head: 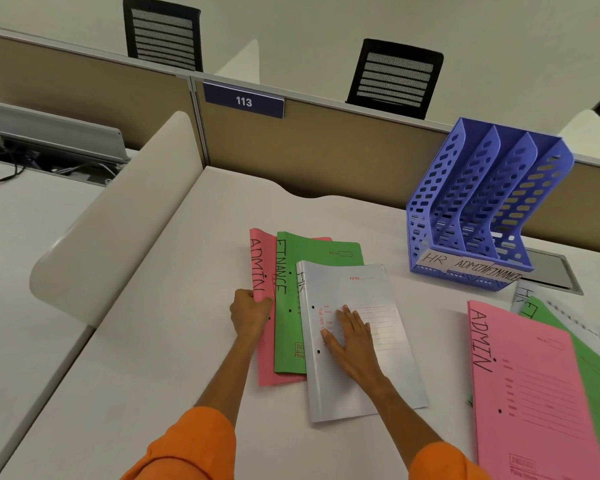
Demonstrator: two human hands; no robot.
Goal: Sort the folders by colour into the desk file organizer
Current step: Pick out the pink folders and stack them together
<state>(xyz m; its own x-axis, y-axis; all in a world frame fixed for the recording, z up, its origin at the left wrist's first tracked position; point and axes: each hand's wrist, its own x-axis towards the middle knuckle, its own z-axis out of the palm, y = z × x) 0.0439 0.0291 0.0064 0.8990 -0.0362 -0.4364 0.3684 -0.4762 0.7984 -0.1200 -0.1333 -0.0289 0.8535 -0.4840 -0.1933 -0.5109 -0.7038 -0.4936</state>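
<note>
Three folders lie fanned in the middle of the desk: a pink one marked ADMIN [260, 271] at the bottom, a green FINANCE folder [288, 306] over it, a white HR folder [361, 341] on top. My left hand [248, 311] grips the pink folder's left edge, which curls up. My right hand [352, 336] rests flat, fingers straight, on the white folder. The blue three-slot organizer [482, 202], labelled HR, ADMIN, FINANCE, stands at the back right with no folders showing in it.
A second pile lies at the right edge: a pink ADMIN folder [534, 393] over a green folder [596, 368] and a white folder [527, 296]. A curved white divider [118, 220] borders the desk on the left, a tan partition [326, 147] behind. Two black chairs stand beyond.
</note>
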